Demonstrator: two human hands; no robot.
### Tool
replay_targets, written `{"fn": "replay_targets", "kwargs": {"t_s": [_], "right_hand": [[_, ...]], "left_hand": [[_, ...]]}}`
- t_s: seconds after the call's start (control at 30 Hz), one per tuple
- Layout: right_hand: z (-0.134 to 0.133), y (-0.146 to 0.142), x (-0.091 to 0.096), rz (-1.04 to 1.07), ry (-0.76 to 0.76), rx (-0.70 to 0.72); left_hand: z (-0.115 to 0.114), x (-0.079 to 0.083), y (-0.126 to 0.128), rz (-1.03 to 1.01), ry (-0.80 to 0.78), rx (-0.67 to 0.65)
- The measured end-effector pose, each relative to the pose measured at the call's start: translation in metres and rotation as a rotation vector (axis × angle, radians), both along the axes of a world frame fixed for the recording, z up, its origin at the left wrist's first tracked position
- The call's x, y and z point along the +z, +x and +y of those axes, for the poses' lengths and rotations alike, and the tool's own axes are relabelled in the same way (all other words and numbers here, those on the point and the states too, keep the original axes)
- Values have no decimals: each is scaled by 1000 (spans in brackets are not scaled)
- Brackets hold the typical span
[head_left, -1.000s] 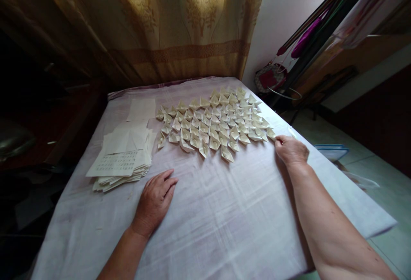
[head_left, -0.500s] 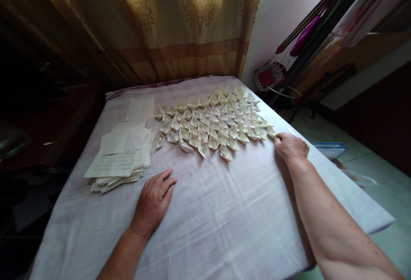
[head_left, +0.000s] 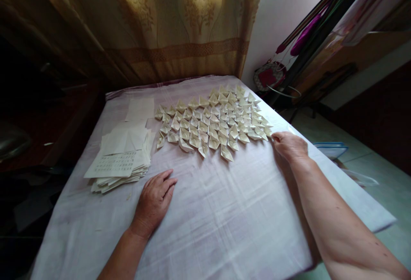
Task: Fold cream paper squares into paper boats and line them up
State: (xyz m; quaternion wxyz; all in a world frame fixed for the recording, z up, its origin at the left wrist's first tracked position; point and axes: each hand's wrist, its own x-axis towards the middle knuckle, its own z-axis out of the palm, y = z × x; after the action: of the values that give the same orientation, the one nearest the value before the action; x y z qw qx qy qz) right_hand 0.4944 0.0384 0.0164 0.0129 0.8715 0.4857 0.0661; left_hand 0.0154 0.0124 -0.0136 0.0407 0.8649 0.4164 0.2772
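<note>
Pale tablecloth, paper boats, nearest one at right fingers

I log on the tabletop: sheets, left; boats, right of them; curtain, behind; bag, beyond the right edge.

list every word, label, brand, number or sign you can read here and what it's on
None can be read.
Sheet with rows of marks on the paper stack: several lines of small dark characters, too small and blurred to read.
Folded paper pieces: no legible text.
Round bag with a red patch: no legible text.
Curtain: tree-like pattern, no legible text.
</note>
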Motion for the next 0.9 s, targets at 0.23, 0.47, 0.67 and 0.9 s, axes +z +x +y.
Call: {"fn": "replay_targets", "kwargs": {"t_s": [0.23, 0.47, 0.67, 0.9], "right_hand": [[-3, 2, 1, -1, -1, -20], [8, 0, 1, 43, 5, -28], [8, -3, 0, 62, 48, -49], [-4, -9, -11, 34, 284, 1]], "left_hand": [[0, 1, 1, 0, 1, -1], [0, 1, 0, -7, -8, 5], [0, 2, 1, -4, 7, -1], [0, 1, 1, -11, -8, -1]]}}
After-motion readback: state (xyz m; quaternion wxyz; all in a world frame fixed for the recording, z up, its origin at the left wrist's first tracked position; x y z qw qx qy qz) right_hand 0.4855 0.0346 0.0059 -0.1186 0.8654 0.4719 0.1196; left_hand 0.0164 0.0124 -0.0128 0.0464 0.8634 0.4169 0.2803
